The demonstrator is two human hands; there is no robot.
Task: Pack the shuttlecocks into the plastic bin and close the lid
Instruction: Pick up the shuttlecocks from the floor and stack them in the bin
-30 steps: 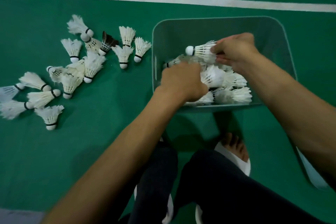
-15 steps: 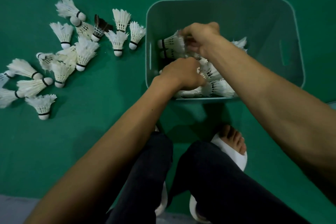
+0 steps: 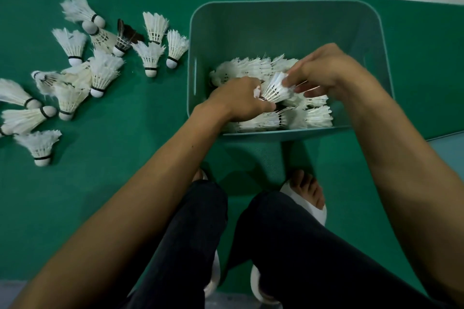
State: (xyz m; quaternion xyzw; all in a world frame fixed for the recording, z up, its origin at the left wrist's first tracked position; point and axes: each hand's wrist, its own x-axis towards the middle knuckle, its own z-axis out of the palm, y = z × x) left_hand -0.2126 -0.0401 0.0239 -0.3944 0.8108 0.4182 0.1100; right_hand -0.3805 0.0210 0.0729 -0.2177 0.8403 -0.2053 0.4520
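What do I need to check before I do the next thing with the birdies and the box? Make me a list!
1. Grip: the right hand pinches the held shuttlecock by its feathers: ok.
2. Other end: whether the left hand grips its cork end: cannot tell, curled fingers hide it.
3. Place: the held shuttlecock is over the bin, not over the floor: ok.
4. Room in the bin: the far half is bare: ok.
5. Everything packed: not ok, loose shuttlecocks lie on the floor left of the bin.
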